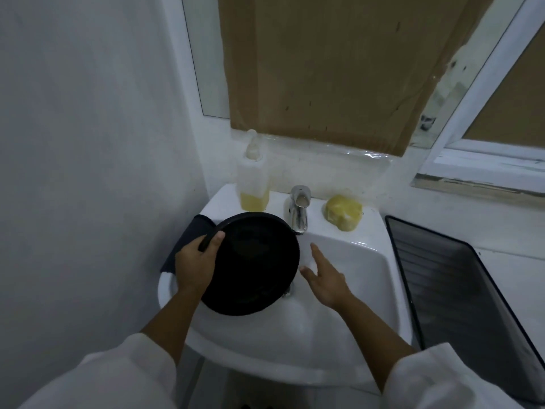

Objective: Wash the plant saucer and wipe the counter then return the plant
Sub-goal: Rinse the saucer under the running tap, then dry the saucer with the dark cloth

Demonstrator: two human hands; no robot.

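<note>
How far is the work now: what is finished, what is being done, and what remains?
Done: the black saucer is at the sink. In hand: the left hand grips its rim over the basin; the right hand is open beside it. Left: scrubbing, since the yellow sponge lies unused by the faucet; then wiping the counter and returning the plant, not in view.

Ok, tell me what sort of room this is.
Probably a small bathroom or washroom: a white washbasin with a chrome tap, and a bottle of yellow liquid and a yellow sponge on its back ledge. The left hand holds the black saucer over the bowl.
</note>
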